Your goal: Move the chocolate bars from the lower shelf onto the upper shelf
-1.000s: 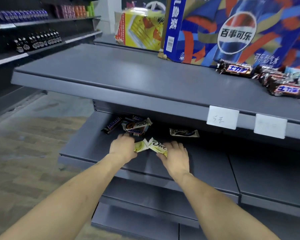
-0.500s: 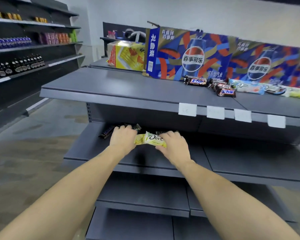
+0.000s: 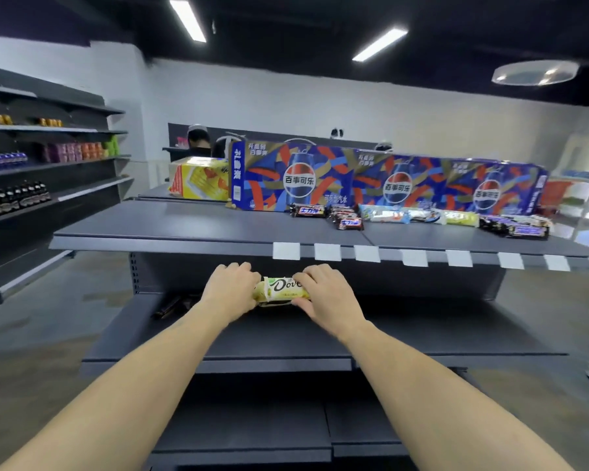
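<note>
Head view, frame centre: left hand (image 3: 230, 289) and right hand (image 3: 323, 291) grip opposite ends of the Dove bars (image 3: 281, 289), fingers clenched, stack level below the upper shelf (image 3: 184, 229) edge for lifting.

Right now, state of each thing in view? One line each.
Left hand: grips the left end of the Dove bars.
Right hand: grips their right end.
Dove bars: small stack, held level between both hands, below the upper shelf edge.
Upper shelf: row of chocolate bars lying flat before Pepsi boxes.
Lower shelf: dark bars still lying at left.
</note>
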Tool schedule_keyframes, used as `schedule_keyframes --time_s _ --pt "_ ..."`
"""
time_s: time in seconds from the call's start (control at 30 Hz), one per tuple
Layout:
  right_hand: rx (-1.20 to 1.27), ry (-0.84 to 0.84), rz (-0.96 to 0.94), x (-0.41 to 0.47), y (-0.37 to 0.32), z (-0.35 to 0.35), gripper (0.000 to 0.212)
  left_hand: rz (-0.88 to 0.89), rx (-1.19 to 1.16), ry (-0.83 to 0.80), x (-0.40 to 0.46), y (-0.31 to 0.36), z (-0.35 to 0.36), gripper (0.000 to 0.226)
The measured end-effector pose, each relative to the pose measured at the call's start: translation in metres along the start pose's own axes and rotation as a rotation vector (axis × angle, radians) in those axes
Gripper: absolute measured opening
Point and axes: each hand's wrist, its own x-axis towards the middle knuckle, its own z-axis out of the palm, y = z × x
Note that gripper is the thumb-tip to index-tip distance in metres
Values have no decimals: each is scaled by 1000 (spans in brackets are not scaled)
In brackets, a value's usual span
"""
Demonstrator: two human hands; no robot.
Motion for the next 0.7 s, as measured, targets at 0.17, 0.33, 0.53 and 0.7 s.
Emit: schedule_keyframes --time_s 0.17,0.33,0.53,0.7 --pt "-41 40 2 -47 28 -53 47 -8 -22 44 -20 53 -41 34" --pt "-90 53 50 -96 53 -101 47 10 -55 124 -35 98 -80 35" --pt "-128 66 120 -148 81 -138 49 44 -90 168 -43 150 -111 37" --pt "-162 102 185 -177 108 -158 49 87 -80 190 -40 190 -124 34"
